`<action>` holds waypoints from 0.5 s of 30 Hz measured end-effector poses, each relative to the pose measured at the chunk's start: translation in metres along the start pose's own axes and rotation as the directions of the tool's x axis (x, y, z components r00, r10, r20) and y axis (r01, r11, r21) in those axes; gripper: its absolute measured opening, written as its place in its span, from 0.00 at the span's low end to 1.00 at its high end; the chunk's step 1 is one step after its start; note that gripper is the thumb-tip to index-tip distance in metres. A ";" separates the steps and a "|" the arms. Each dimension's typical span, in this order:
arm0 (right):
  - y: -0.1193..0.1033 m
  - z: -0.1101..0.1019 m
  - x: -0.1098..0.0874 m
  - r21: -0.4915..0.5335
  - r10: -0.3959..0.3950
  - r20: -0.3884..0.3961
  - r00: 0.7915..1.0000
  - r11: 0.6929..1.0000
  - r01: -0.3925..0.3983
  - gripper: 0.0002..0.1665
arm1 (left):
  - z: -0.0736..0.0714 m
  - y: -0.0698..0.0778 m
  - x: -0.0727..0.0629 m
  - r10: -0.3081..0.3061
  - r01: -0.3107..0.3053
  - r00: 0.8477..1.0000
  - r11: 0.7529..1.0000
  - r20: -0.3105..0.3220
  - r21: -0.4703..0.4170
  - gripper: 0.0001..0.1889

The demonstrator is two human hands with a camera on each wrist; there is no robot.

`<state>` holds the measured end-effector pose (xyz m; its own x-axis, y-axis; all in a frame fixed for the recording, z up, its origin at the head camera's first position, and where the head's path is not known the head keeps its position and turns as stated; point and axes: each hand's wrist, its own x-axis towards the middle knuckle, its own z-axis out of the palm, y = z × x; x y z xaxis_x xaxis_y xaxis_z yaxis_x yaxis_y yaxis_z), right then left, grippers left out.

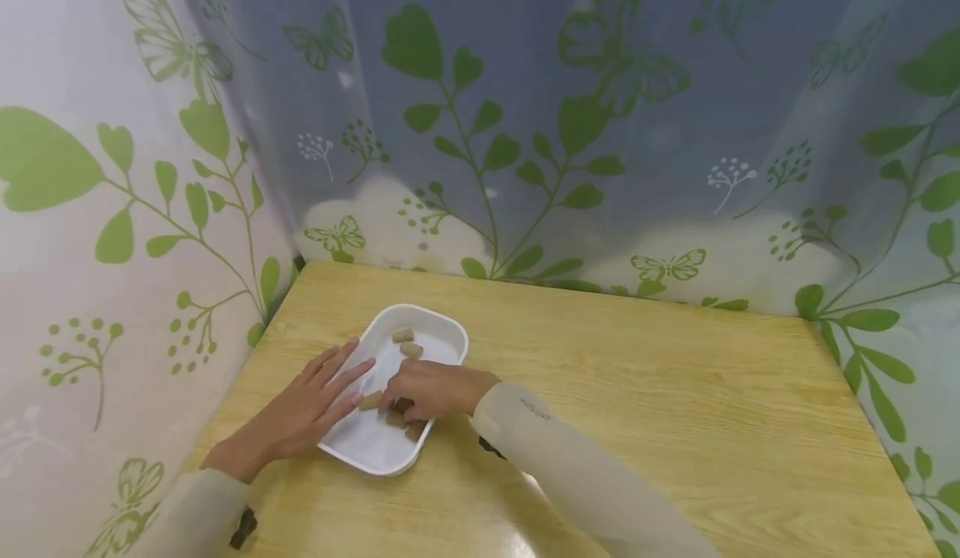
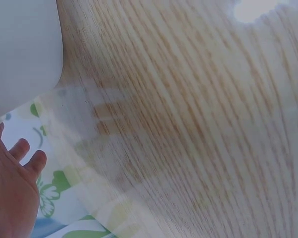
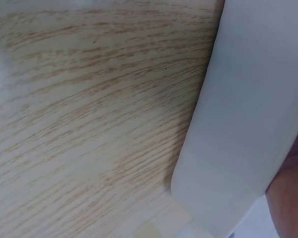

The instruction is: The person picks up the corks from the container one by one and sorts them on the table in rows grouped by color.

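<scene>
A white tray (image 1: 378,460) with rounded corners stands on the table and holds several short, tan cylindrical pieces that look like corks (image 1: 402,336). My left hand (image 1: 300,408) lies along the tray's left rim, its fingers straight and spread over the edge. Inside the tray, my right hand (image 1: 431,387) bends its fingers down among the corks near the right wall. Whether it pinches one is hidden beneath the fingers. In the left wrist view, part of my left hand (image 2: 13,198) shows below the tray wall (image 2: 25,49). The tray's side (image 3: 238,114) largely covers my right hand (image 3: 292,198) in the right wrist view.
The light wood table (image 1: 637,400) extends to the right of the tray. Curtains printed with green leaves and butterflies border it at the back (image 1: 525,166), left (image 1: 150,233) and right. Pale sleeves (image 1: 570,466) cover both forearms.
</scene>
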<state>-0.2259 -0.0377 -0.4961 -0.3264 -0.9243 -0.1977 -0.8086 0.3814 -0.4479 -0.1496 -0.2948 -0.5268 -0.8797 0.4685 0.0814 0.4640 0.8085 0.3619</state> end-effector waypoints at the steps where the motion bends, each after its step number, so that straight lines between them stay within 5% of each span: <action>1: 0.000 0.000 0.000 -0.020 0.000 0.005 1.000 1.000 0.000 0.18 | 0.000 -0.001 0.000 0.003 -0.003 1.000 1.000 0.000 0.001 0.29; 6: -0.001 -0.002 0.001 -0.098 -0.010 0.030 0.999 0.995 0.013 0.18 | 0.002 -0.003 0.001 0.003 -0.003 1.000 1.000 0.003 0.004 0.29; 15: 0.000 -0.003 0.002 -0.082 -0.013 0.050 0.999 0.996 0.017 0.19 | 0.001 -0.001 0.000 -0.013 0.013 1.000 1.000 0.010 -0.008 0.29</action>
<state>-0.2281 -0.0400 -0.4939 -0.2905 -0.9275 -0.2354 -0.8517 0.3628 -0.3781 -0.1504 -0.2954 -0.5280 -0.8845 0.4616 0.0675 0.4518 0.8115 0.3705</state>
